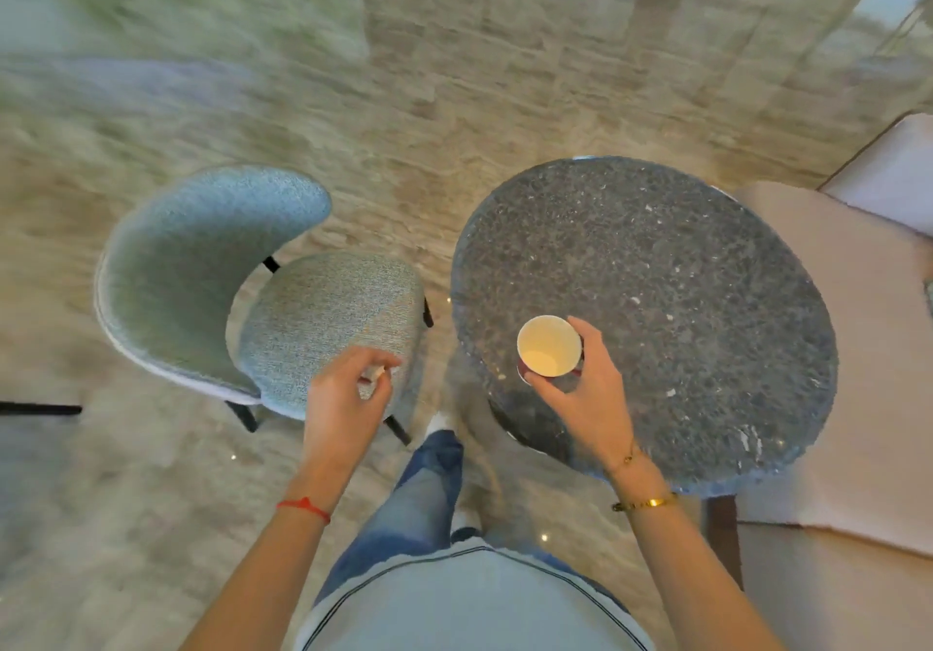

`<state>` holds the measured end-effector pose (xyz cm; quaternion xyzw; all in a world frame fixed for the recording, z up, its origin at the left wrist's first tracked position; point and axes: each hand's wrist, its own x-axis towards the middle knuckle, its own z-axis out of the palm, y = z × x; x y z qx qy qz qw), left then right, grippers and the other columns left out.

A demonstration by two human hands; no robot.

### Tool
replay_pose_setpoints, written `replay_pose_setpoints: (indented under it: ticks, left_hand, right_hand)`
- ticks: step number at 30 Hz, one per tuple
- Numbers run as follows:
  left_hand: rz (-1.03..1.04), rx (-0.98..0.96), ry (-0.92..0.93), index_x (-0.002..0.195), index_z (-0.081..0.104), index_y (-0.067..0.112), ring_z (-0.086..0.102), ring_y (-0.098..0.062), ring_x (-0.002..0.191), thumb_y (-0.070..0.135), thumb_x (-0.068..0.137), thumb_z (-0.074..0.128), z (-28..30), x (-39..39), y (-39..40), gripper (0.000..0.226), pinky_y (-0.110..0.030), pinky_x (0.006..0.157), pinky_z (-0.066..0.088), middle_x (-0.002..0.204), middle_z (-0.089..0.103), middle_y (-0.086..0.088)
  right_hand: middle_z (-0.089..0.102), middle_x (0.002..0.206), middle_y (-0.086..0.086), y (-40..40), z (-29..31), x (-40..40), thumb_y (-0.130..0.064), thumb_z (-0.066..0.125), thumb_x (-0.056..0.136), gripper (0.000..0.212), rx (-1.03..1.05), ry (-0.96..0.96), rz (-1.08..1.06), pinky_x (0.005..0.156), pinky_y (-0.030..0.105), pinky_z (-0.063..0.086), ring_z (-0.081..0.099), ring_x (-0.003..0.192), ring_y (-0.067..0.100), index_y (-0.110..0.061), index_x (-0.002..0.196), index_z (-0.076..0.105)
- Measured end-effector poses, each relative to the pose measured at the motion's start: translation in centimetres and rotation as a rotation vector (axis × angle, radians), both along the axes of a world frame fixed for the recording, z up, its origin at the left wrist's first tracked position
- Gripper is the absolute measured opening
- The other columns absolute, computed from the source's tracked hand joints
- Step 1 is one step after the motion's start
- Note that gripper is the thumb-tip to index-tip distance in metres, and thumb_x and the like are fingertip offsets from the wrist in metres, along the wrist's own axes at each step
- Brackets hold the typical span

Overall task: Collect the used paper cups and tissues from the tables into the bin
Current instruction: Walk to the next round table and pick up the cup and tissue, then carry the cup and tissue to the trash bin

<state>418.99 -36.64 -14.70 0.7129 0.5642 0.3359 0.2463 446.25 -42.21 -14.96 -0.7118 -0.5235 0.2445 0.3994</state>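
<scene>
A round speckled dark stone table stands at right, with a curved-back teal fabric chair to its left on the veined marble floor. A white paper cup sits upright over the table's near-left portion, enclosed by the right hand. The left hand lies above the chair seat's near edge. A pale upholstered bench adjoins the table at right.

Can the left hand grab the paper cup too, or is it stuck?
Probably not right now. The left hand is over the chair, pinching something small and white, maybe a tissue. The right hand already wraps the cup above the table.
</scene>
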Motion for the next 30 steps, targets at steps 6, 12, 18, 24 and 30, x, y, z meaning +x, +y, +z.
replay_pose_setpoints:
  ticks: [6, 12, 18, 24, 30]
  left_hand:
    - [0.265, -0.007, -0.034, 0.088, 0.072, 0.023, 0.059, 0.002, 0.082, 0.002, 0.082, 0.068, 1.1, -6.4, -6.5, 0.022, -0.006, 0.073, 0.043, 0.09, 0.067, 0.013]
    - [0.597, -0.044, -0.06, 0.086, 0.071, 0.026, 0.058, 0.003, 0.082, 0.001, 0.082, 0.067, 2.2, -13.1, -12.2, 0.025, -0.001, 0.072, 0.039, 0.091, 0.066, 0.014]
    - [0.839, -0.031, -0.089, 0.084, 0.071, 0.026, 0.058, 0.005, 0.08, -0.001, 0.08, 0.068, 2.2, -20.8, -15.3, 0.027, 0.0, 0.07, 0.037, 0.087, 0.064, 0.021]
    - [0.971, -0.049, -0.07, 0.084, 0.069, 0.029, 0.057, 0.001, 0.079, 0.004, 0.081, 0.068, 2.1, -31.5, -16.4, 0.026, -0.003, 0.068, 0.038, 0.09, 0.064, 0.019]
    - [1.022, -0.054, -0.038, 0.086, 0.068, 0.031, 0.058, -0.002, 0.08, 0.007, 0.083, 0.068, 3.0, -42.6, -16.3, 0.024, -0.005, 0.068, 0.041, 0.091, 0.065, 0.02]
  right_hand:
    - [0.05, 0.131, -0.007, 0.6, 0.8, -5.5, -0.035, 0.082, 0.072, 0.075, 0.019, -0.025, 0.221, 0.098, 0.039, 0.046, 0.048, 0.119, 0.007, -0.02, 0.133, 0.041]
    - [0.05, 0.124, -0.017, 2.5, 1.3, -13.6, -0.039, 0.082, 0.07, 0.074, 0.037, -0.031, 0.509, 0.093, 0.034, 0.049, 0.05, 0.113, 0.002, -0.027, 0.13, 0.041]
    - [0.048, 0.12, -0.017, 4.9, 0.8, -24.6, -0.04, 0.082, 0.069, 0.072, 0.057, -0.032, 0.775, 0.091, 0.03, 0.049, 0.05, 0.111, 0.004, -0.028, 0.126, 0.04]
    - [0.048, 0.121, -0.015, 6.9, 0.0, -37.8, -0.038, 0.083, 0.07, 0.073, 0.046, 0.027, 0.931, 0.085, 0.039, 0.054, 0.052, 0.11, 0.006, -0.024, 0.128, 0.042]
    - [0.051, 0.122, -0.014, 8.8, 0.4, -50.7, -0.034, 0.084, 0.069, 0.074, 0.037, 0.102, 0.981, 0.091, 0.04, 0.052, 0.054, 0.112, 0.009, -0.021, 0.13, 0.043]
